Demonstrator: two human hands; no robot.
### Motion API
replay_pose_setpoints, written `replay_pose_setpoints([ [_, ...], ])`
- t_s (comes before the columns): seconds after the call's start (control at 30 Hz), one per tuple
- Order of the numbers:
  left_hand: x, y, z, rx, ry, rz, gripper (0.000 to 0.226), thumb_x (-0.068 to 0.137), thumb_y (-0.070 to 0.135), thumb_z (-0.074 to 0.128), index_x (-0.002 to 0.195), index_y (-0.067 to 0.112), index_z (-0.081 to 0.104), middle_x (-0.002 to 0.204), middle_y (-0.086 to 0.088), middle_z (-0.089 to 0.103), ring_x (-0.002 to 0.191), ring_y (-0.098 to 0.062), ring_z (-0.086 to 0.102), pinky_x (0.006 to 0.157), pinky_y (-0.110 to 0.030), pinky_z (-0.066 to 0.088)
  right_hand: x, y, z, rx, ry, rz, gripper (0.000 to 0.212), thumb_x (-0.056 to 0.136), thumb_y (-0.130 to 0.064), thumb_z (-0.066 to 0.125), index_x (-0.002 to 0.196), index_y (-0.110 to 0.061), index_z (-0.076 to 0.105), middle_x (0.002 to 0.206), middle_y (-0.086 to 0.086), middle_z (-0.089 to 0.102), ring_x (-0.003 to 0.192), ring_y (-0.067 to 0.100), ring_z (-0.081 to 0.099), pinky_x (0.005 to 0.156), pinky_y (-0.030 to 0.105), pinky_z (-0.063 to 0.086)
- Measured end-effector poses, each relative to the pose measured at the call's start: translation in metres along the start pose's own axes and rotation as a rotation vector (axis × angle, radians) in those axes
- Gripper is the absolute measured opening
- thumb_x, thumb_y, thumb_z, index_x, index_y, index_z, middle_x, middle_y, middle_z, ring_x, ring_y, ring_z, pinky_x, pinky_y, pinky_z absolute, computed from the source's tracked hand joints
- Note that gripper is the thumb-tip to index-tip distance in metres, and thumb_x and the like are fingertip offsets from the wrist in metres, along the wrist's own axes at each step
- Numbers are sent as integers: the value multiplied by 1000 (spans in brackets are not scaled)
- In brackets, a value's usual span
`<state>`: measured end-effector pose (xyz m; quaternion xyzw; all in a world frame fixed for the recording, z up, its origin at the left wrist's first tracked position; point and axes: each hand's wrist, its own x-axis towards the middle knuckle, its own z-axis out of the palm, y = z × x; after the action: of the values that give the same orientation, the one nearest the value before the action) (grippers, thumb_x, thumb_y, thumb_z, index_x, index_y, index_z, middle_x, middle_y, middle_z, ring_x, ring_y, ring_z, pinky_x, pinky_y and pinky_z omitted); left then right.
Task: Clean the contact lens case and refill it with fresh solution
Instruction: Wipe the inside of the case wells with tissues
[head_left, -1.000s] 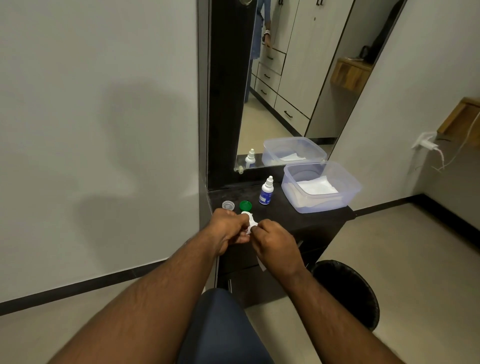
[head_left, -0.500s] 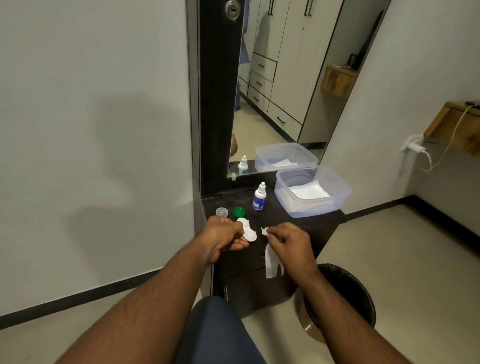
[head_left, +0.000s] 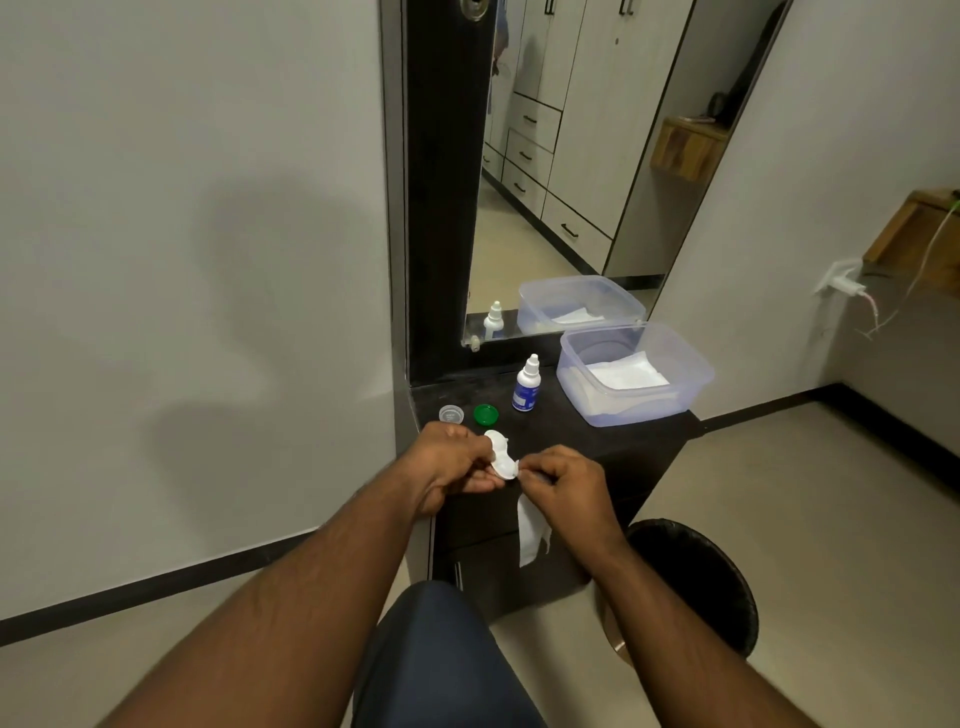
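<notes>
White plastic twin-well contact lens case (head_left: 501, 455), caps off, held up over the front edge of the dark cabinet top (head_left: 582, 439). Left hand (head_left: 451, 464) grips it at one end, fingers curled round the well nearest the palm. The other well faces up and toward the right hand (head_left: 563, 480).

Right hand pinches a strip of white tissue (head_left: 530, 530); fingertips sit at the rim of the near well, loose tail hanging down in front of the cabinet. Whether the tissue is inside the well cannot be told.

Step in hand, by my reading: wiping the wells dry. To do it well, twist a folded corner round the floor and thread of each well, steady the case with the left hand, then turn it for the second well.

Behind the case: green screw cap (head_left: 485, 414) and clear grey screw cap (head_left: 451, 414), side by side, apart. Just right of them, a small white dropper bottle with blue label (head_left: 526, 391), upright, capped; label text too small to read. Further right, a clear plastic tub (head_left: 693, 382) with white tissues inside. Mirror (head_left: 571, 156) behind. Black waste bin (head_left: 696, 582) on the floor below the right forearm.

No brand legible anywhere.
</notes>
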<state>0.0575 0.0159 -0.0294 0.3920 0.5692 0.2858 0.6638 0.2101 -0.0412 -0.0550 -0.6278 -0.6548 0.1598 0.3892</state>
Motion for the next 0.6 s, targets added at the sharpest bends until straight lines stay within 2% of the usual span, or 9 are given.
replay_pose_setpoints([
  [0.1, 0, -1, -1, -56, 18, 6, 11, 87, -3, 62, 97, -4, 65, 83, -24, 72, 64, -25, 73, 51, -26, 59, -5, -4, 6, 42, 4, 27, 12, 80, -5, 70, 90, -6, 76, 77, -8, 62, 74, 0, 60, 69, 0, 40],
  [0.17, 0, -1, -1, -47, 37, 17, 3, 85, -2, 63, 88, -1, 65, 80, -21, 71, 58, -20, 71, 50, -24, 57, -10, -13, 13, 145, -41, 61, 11, 79, -4, 71, 86, -9, 77, 74, -11, 65, 72, -1, 62, 69, 6, 44],
  [0.2, 0, -1, -1, -43, 43, 27, 4, 85, -3, 63, 83, 0, 64, 76, -20, 70, 54, -19, 69, 48, -24, 56, -11, -17, 14, 275, -39, 135, 11, 79, -3, 71, 84, -11, 77, 74, -11, 68, 70, -1, 63, 69, 11, 47],
  [0.27, -1, -2, 1, -82, 37, 25, 5, 85, -7, 61, 84, -2, 61, 71, -20, 68, 52, -21, 69, 48, -27, 58, -10, -23, 11, 669, 81, 391, 14, 80, 2, 67, 82, -10, 75, 74, -3, 72, 68, 4, 65, 66, 20, 51],
  [0.33, -2, -2, 1, -95, 29, 6, 8, 86, -7, 60, 93, -3, 61, 82, -24, 70, 60, -26, 72, 53, -31, 61, -7, -23, 0, 998, 259, 613, 13, 82, 3, 64, 84, -6, 72, 80, 5, 71, 73, 13, 65, 67, 24, 52],
  [0.4, -2, -1, 1, -85, 19, -3, 14, 86, -5, 62, 100, -3, 61, 91, -26, 70, 67, -28, 73, 56, -31, 61, -5, -19, -11, 1118, 338, 709, 12, 84, 3, 62, 85, -7, 69, 84, 8, 68, 76, 16, 63, 68, 25, 53],
  [0.47, -3, -1, 0, -78, 16, -11, 16, 86, -4, 62, 102, -3, 62, 94, -26, 70, 69, -28, 74, 55, -29, 60, -6, -16, -15, 998, 290, 689, 11, 84, 0, 63, 87, -8, 70, 87, 7, 69, 79, 16, 64, 71, 25, 53],
  [0.6, -4, -1, 0, -71, 12, -10, 14, 87, -2, 62, 102, -4, 63, 91, -25, 71, 67, -25, 74, 49, -23, 56, -8, -11, -6, 507, 133, 482, 15, 84, -6, 67, 97, -10, 74, 87, -6, 70, 85, 6, 64, 72, 17, 49],
])
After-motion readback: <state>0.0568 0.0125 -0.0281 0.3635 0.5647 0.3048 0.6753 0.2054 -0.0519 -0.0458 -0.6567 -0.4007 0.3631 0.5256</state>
